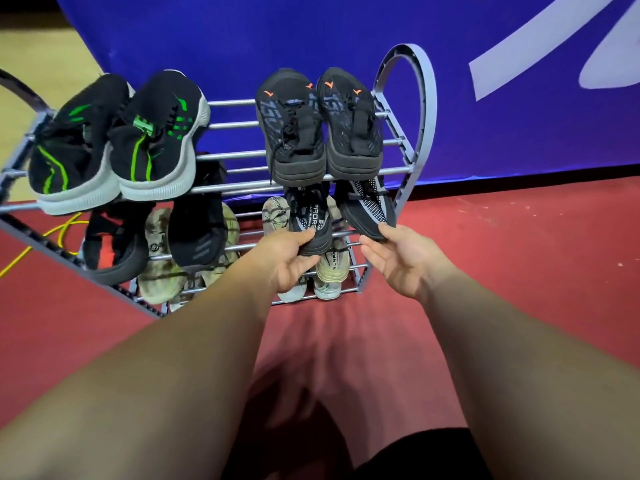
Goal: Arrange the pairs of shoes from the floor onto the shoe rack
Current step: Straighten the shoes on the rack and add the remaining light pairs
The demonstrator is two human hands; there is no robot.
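On the middle shelf of the shoe rack (429, 95), right side: a black pair lying front to back, toes toward the blue banner (311, 29), heels toward the person and tilted lower. The left hand (294, 252) grips the heel of the left shoe (308, 216), thumb on top, fingers beneath; its insole bears white lettering, only "FORE" legible. The right hand (398, 261) pinches the heel of the right shoe (369, 206), which has a white dotted side. Top shelf: a green-striped pair (114, 143) at left, an orange-marked pair (318, 123) at right, heels likewise forward. Bottom shelf: a pale shoe (330, 268) printed "CAPA".
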